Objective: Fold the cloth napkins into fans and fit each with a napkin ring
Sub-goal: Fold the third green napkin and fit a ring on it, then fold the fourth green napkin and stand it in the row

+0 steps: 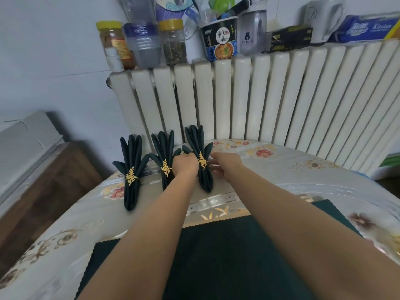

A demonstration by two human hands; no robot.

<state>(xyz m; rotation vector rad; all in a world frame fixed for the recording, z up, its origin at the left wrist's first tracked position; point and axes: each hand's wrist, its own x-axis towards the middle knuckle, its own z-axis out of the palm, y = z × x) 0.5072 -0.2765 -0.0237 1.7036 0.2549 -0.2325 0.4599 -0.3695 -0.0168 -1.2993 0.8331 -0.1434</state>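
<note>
Both hands reach to the far edge of the table (281,176), flanking the rightmost of 3 fan napkins. The left hand (185,162) curls against that right napkin (200,146) beside its gold ring (203,162); whether it truly grips the cloth cannot be told. The right hand (225,163) lies just beside it, fingers loosely extended and blurred, holding nothing. Left of the left hand stand the middle napkin (165,148) and the left napkin (132,156) near the table's left edge. A flat dark cloth (227,256) lies under the forearms. Right of the right hand the tabletop is open; a radiator (259,94) rises just behind.
</note>
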